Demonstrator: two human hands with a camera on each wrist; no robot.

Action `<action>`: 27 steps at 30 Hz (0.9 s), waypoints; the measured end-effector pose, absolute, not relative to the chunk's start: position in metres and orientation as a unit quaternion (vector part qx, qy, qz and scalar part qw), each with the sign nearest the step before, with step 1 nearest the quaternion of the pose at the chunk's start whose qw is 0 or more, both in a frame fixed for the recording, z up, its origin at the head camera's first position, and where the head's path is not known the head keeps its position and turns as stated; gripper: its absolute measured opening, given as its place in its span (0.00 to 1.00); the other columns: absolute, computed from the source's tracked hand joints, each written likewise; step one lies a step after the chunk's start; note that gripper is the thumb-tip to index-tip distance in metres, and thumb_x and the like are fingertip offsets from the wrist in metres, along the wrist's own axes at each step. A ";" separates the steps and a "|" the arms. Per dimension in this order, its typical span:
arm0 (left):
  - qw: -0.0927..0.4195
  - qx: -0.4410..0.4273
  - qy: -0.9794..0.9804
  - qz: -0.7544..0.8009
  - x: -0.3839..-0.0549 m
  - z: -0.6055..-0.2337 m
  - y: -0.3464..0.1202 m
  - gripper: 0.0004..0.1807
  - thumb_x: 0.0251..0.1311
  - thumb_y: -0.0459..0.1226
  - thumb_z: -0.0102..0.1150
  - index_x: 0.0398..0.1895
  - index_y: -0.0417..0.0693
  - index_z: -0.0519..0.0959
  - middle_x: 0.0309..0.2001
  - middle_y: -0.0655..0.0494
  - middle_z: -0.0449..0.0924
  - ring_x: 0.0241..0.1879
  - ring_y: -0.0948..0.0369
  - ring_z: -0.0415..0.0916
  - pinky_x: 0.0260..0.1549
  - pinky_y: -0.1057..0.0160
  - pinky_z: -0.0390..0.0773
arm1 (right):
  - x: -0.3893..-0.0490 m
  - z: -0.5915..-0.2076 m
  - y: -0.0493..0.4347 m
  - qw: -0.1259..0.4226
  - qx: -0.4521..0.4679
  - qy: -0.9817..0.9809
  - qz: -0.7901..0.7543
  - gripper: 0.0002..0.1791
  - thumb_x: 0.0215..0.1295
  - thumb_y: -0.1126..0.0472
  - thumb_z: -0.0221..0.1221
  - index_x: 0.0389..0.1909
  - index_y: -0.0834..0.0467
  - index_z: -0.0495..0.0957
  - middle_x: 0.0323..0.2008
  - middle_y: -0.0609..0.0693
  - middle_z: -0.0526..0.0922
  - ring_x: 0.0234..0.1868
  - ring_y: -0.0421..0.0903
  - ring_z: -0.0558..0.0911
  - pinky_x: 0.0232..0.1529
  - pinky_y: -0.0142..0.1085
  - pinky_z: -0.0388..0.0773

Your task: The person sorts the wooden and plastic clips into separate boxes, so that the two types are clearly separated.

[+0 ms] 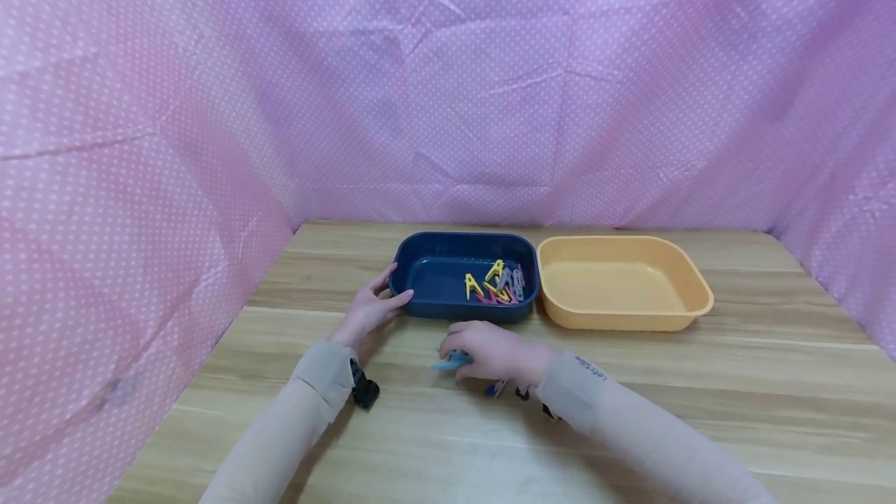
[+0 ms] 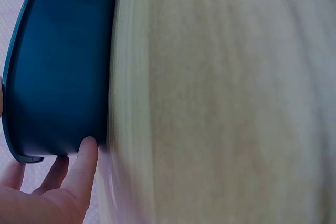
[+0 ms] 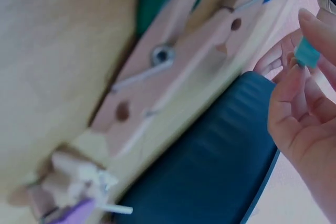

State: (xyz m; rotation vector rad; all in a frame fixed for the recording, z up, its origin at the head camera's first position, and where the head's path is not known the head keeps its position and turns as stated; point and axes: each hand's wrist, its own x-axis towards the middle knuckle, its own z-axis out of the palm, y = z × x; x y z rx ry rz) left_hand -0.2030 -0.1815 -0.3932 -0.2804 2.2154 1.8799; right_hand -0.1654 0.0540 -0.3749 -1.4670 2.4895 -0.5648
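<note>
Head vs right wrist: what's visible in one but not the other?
Head only: the orange tray and the yellow clips lying inside the navy tray.
Right wrist only: a wooden clothespin's coil spring, plus a green piece and a purple piece.
Both: the navy tray, the right hand and the light-blue clip it pinches.

The person wears a left sleeve [image 1: 276,426] and a right sleeve [image 1: 651,434], both long and pale cream, with greyer cuffs [image 1: 323,373]. Small dark lettering [image 1: 591,369] marks the right cuff. A black device [image 1: 365,390] sits at the left wrist; the left hand [image 1: 369,308] and right hand [image 1: 493,348] are bare.
</note>
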 end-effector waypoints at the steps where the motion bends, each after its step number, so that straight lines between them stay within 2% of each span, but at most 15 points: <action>1: 0.112 -0.095 0.753 0.641 -0.203 -0.393 -0.181 0.40 0.60 0.38 0.62 0.73 0.65 0.54 0.73 0.44 0.50 0.63 0.54 0.66 0.60 0.57 0.71 | -0.165 -0.375 0.055 0.094 -0.499 0.839 -0.197 0.14 0.55 0.61 0.68 0.43 0.56 0.82 0.41 0.46 0.79 0.39 0.37 0.75 0.46 0.28 0.77; 8: 0.110 -0.094 0.758 0.636 -0.201 -0.393 -0.181 0.40 0.60 0.40 0.62 0.73 0.65 0.54 0.73 0.44 0.50 0.60 0.55 0.68 0.61 0.56 0.70 | -0.165 -0.374 0.063 0.047 -0.504 0.837 -0.208 0.12 0.56 0.63 0.67 0.43 0.56 0.82 0.41 0.47 0.80 0.41 0.38 0.77 0.49 0.29 0.78; 14: 0.111 -0.096 0.753 0.642 -0.203 -0.393 -0.182 0.40 0.60 0.39 0.62 0.72 0.67 0.55 0.73 0.45 0.50 0.61 0.55 0.67 0.59 0.57 0.71 | -0.169 -0.371 0.072 0.036 -0.483 0.846 -0.223 0.11 0.58 0.63 0.65 0.43 0.55 0.82 0.41 0.45 0.80 0.42 0.37 0.77 0.47 0.29 0.78; 20: 0.112 -0.100 0.748 0.646 -0.205 -0.393 -0.181 0.40 0.59 0.39 0.63 0.72 0.67 0.56 0.73 0.46 0.50 0.62 0.55 0.67 0.59 0.58 0.72 | -0.177 -0.370 0.083 0.019 -0.469 0.856 -0.216 0.12 0.59 0.64 0.64 0.44 0.55 0.81 0.42 0.45 0.81 0.43 0.38 0.78 0.49 0.33 0.78; 27: 0.115 -0.099 0.740 0.655 -0.205 -0.393 -0.182 0.40 0.60 0.38 0.62 0.73 0.66 0.55 0.73 0.45 0.48 0.64 0.54 0.65 0.61 0.56 0.69 | -0.186 -0.364 0.091 -0.014 -0.462 0.864 -0.200 0.11 0.58 0.65 0.65 0.43 0.57 0.81 0.40 0.46 0.81 0.40 0.40 0.79 0.45 0.34 0.80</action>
